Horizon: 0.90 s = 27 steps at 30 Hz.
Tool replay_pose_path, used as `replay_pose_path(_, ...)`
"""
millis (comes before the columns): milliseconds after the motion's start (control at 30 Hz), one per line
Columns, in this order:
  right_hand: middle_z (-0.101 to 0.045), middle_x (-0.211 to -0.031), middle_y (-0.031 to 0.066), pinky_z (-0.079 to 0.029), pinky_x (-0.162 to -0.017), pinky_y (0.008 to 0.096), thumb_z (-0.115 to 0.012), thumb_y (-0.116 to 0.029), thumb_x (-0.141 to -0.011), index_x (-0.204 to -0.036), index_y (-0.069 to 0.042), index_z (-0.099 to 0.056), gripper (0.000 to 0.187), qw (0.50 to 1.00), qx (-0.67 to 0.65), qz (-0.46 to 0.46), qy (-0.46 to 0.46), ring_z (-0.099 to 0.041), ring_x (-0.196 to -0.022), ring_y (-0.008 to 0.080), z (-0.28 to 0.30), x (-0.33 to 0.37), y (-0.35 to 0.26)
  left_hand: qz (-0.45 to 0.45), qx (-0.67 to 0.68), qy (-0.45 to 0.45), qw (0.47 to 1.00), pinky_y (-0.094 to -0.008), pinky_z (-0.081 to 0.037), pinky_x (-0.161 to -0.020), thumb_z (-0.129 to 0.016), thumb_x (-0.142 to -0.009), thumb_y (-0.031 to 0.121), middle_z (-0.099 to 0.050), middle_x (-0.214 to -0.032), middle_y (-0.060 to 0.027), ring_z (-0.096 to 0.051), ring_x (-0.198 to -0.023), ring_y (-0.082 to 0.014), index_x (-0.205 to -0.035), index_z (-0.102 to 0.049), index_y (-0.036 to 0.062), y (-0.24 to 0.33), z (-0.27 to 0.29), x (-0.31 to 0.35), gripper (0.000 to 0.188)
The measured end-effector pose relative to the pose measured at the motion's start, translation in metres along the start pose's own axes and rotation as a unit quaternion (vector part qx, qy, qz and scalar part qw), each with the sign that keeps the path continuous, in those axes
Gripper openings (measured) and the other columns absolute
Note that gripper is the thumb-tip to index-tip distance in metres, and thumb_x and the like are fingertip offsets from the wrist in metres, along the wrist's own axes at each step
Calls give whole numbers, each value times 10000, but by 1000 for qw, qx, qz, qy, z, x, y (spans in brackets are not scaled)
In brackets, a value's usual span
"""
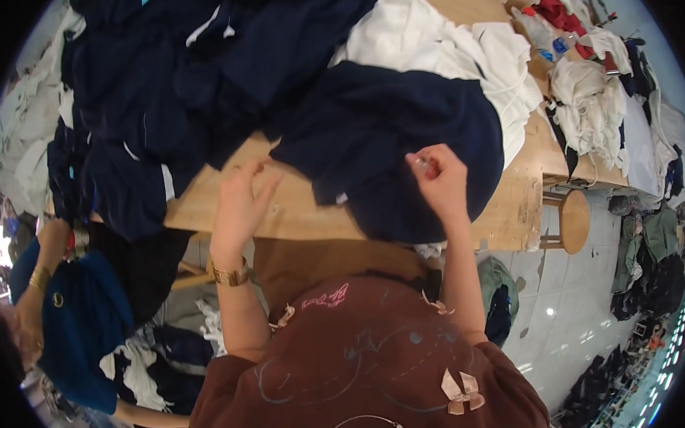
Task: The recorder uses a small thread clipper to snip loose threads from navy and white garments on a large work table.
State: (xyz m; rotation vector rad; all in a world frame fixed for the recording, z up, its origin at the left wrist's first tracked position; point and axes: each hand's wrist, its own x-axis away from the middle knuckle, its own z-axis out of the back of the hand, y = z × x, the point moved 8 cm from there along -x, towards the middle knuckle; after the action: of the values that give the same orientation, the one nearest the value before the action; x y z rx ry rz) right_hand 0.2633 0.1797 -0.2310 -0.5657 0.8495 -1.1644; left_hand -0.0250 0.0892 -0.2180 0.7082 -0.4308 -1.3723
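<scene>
A dark navy garment (409,132) lies spread over the front of the wooden table, with a small white tag (342,198) near its lower left part. My right hand (445,184) is closed above this garment around a small object with a red part (431,171); its kind is mostly hidden by the fingers. To the left of the garment, over bare wood near the table's front edge, my left hand (244,193) is open. Its fingers are apart and hold nothing.
Piled navy garments (133,79) cover the table's left side. White cloth (444,45) lies behind the spread garment. A round wooden stool (574,221) stands at the right, near another heap of white garments (584,103). At the left, a person in a blue top (81,316) works close by.
</scene>
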Motion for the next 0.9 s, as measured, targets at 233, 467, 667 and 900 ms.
replay_pose_path(233,-541,-627,72,-404,-525,250,-706,-130,-757,-751,19,-594,186,996,28,-86,-6,-491,-526,147,13,16,23,85,-35,-23,995,-398,-464,-731,-632,-814,201,-621,-866,-205,-598,-832,-342,-977,-577,-6,-47,-9,26,269)
replay_pose_path(467,-598,-817,104,-446,-591,287,-685,-74,-730,-806,34,-614,151,998,8,-32,-62,-567,-618,229,-15,19,13,-31,9,6,999,-375,-471,-721,-665,-749,133,-595,-837,-166,-591,-790,-317,-956,-548,18,9,-76,26,264)
replay_pose_path(667,-604,-820,83,-441,-582,261,-667,-66,-741,-822,32,-614,137,998,3,-67,-9,-553,-600,163,2,15,24,69,216,116,967,-299,-440,-752,-587,-744,-6,-560,-943,-111,-542,-845,-224,-1014,-542,33,-38,-61,2,277)
replay_pose_path(900,-546,-622,39,-386,-516,225,-677,-87,-762,-775,-5,-605,110,991,27,-131,7,-463,-532,81,26,19,56,-1,-109,152,982,-332,-447,-710,-660,-773,141,-595,-862,-144,-569,-804,-273,-955,-588,5,-30,-5,-10,238)
